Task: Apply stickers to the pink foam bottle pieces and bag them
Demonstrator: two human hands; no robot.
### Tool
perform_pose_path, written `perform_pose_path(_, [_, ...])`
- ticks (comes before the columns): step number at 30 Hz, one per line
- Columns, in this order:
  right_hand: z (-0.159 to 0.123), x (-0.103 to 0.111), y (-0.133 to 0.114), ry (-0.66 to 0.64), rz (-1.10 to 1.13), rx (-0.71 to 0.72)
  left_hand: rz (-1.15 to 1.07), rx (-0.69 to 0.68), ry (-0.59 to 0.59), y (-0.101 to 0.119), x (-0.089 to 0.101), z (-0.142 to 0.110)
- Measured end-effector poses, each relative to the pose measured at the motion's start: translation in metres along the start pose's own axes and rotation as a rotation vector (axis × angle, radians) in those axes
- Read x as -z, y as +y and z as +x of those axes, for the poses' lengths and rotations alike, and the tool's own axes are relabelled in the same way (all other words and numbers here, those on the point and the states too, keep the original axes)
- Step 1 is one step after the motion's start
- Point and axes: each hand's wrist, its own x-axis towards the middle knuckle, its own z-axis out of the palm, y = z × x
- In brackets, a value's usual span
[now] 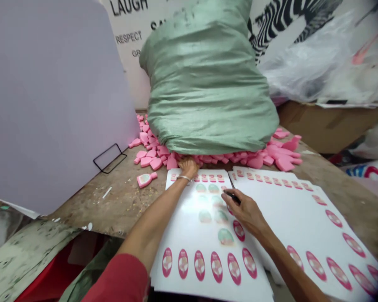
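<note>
My left hand [187, 166] reaches far forward into the pile of pink plastic bottles [154, 155] at the foot of a big green sack [204, 79]; its fingers are buried among the bottles, so what they hold is hidden. A bracelet sits on that wrist. My right hand [244, 212] rests on a white sticker sheet [204, 260] and is closed on a thin dark tool [231, 196]. The sheet carries pink oval labels and several greenish peeled spots.
A second sticker sheet [302, 218] lies to the right. One labelled pink bottle [145, 179] lies apart on the worn wooden table [119, 201]. A large lilac board [50, 96] on a wire stand [108, 158] stands left. A cardboard box [327, 123] and plastic bags sit behind.
</note>
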Motion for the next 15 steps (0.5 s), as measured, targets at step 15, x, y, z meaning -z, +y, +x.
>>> perform_pose_path(15, [-0.074,-0.018,-0.008,0.002,-0.302,0.316,-0.388,0.084,-0.093,-0.056,0.056,-0.111])
